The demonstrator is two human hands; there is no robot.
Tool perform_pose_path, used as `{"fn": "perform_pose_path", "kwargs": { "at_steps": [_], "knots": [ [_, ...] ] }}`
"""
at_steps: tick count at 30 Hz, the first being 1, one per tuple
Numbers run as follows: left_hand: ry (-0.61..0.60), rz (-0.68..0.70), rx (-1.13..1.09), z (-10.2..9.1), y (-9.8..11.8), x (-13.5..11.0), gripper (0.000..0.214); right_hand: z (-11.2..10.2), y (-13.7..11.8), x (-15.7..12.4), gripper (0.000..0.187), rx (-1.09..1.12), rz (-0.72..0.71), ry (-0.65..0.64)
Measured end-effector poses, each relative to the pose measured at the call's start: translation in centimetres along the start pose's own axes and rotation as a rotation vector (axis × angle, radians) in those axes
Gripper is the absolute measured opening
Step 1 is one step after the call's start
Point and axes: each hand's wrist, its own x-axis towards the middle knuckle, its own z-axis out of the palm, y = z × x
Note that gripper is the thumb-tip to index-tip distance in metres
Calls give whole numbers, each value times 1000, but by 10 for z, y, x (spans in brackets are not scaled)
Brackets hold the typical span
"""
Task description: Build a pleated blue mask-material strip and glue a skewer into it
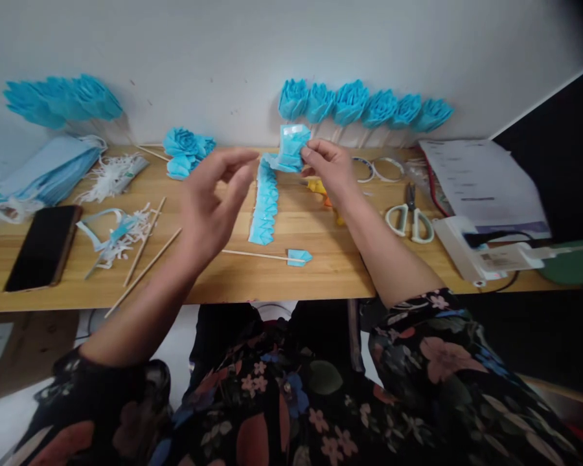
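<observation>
My right hand (pixel 326 167) pinches the upper end of a folded blue paper strip (pixel 291 147), lifted above the wooden table (pixel 223 275). The strip's lower part (pixel 265 204) trails down onto the tabletop. My left hand (pixel 214 200) hovers just left of the strip with fingers curved and apart, holding nothing. On the table below the hands lies a thin wooden stick (pixel 255 255) with a small blue paper piece (pixel 299 257) at its right end.
A row of blue paper flowers (pixel 364 103) leans on the wall, more at far left (pixel 61 97) and one lying flat (pixel 184 149). Phone (pixel 43 246), paper scraps (pixel 114 230), loose sticks (pixel 146 239), scissors (pixel 411 217), tape rings (pixel 379 168), papers and a charger (pixel 490 255) lie around.
</observation>
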Motion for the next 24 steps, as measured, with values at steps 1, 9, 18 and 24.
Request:
{"fn": "perform_pose_path", "kwargs": {
  "at_steps": [1, 9, 18, 24],
  "knots": [
    [-12, 5, 26, 8, -16, 11, 30, 1, -1, -1, 44, 0, -14, -8],
    [-156, -306, -241, 56, -91, 49, 35, 8, 2, -5, 42, -3, -34, -80],
    [-115, -413, -256, 54, -81, 34, 17, 17, -1, -13, 40, -110, 11, -167],
    [-186, -459, -221, 51, -73, 32, 21, 17, 3, -13, 34, -141, 49, -190]
  ]
}}
